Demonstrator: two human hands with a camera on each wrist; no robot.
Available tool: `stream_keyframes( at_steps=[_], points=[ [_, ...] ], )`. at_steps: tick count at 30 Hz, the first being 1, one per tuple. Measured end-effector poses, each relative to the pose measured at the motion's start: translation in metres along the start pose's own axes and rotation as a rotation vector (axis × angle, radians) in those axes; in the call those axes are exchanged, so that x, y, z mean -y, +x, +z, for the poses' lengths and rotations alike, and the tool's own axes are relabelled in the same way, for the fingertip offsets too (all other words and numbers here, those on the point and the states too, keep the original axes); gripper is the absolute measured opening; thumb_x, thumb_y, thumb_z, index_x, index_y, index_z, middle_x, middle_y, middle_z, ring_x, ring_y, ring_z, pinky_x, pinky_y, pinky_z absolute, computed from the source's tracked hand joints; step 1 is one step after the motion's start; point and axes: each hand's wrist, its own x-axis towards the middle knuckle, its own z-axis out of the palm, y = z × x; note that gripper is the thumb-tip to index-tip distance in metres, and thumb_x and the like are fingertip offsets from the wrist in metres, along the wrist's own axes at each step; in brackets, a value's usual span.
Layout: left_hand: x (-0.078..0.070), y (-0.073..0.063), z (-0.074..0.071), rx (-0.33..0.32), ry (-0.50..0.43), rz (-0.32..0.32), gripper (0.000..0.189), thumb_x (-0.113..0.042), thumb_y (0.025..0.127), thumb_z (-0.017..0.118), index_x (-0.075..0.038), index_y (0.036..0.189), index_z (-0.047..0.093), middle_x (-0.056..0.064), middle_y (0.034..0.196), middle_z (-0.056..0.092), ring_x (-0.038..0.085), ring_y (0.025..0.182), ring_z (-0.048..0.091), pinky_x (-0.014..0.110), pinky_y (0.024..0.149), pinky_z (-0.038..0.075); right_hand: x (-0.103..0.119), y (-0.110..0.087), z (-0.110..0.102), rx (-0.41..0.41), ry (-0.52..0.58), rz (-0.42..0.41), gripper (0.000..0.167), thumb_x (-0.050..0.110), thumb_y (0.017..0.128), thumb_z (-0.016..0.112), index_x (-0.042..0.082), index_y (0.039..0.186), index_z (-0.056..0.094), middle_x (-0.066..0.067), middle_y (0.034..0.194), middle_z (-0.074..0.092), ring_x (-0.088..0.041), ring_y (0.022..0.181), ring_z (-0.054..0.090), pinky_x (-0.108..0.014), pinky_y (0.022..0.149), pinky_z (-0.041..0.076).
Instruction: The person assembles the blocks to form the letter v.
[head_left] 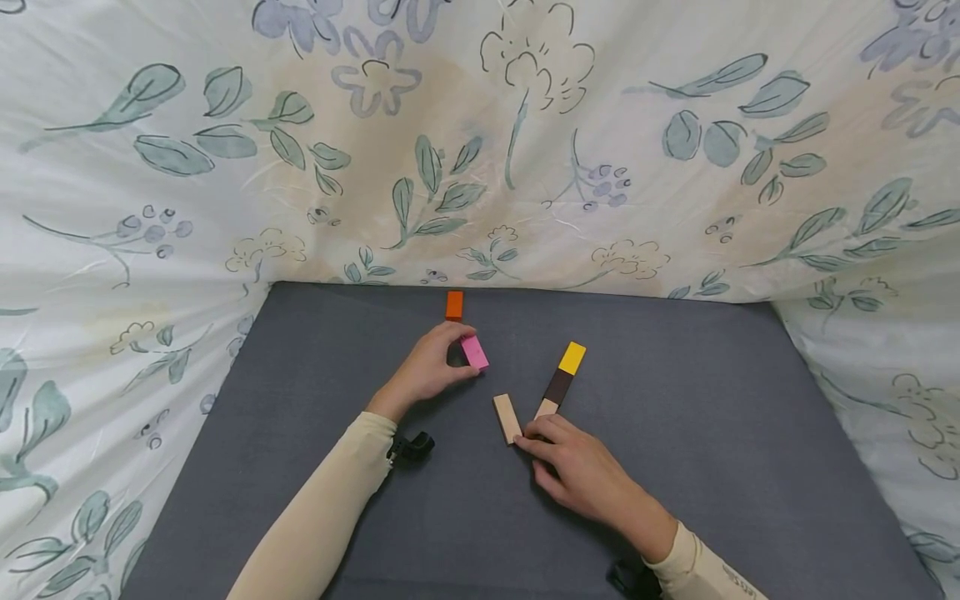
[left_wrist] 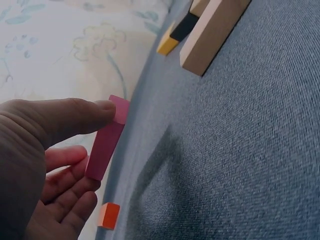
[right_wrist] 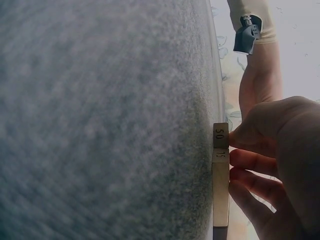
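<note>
My left hand (head_left: 428,367) pinches a pink block (head_left: 475,352) between thumb and fingers, and a shadow shows under it in the left wrist view. My right hand (head_left: 588,475) is at two plain wooden blocks, its fingertips right at their near ends. One is a loose wooden block (head_left: 507,418); the other wooden block (head_left: 547,407) begins a slanting row with a dark brown block (head_left: 558,387) and a yellow block (head_left: 572,358). In the right wrist view, the end faces of a block marked 50 (right_wrist: 220,135) and a block marked 75 (right_wrist: 220,155) show beside the fingertips.
An orange block (head_left: 454,305) lies at the back of the grey cloth-covered table (head_left: 712,433), just beyond my left hand. Flower-printed cloth (head_left: 480,150) hangs along the back and both sides. A black wrist device (head_left: 412,447) sits at the left cuff.
</note>
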Motion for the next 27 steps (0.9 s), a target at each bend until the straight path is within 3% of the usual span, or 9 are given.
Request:
stream_keyframes(
  at_steps=[27],
  points=[
    [-0.006, -0.001, 0.011, 0.024, 0.004, 0.013, 0.067, -0.021, 0.092, 0.091, -0.007, 0.152, 0.061, 0.009, 0.151, 0.059, 0.029, 0.138, 0.054, 0.049, 0.121, 0.040, 0.000, 0.000, 0.000, -0.013, -0.006, -0.003, 0.036, 0.008, 0.095, 0.080, 0.010, 0.131, 0.080, 0.001, 0.124, 0.065, -0.015, 0.115, 0.059, -0.038, 0.083, 0.060]
  ],
)
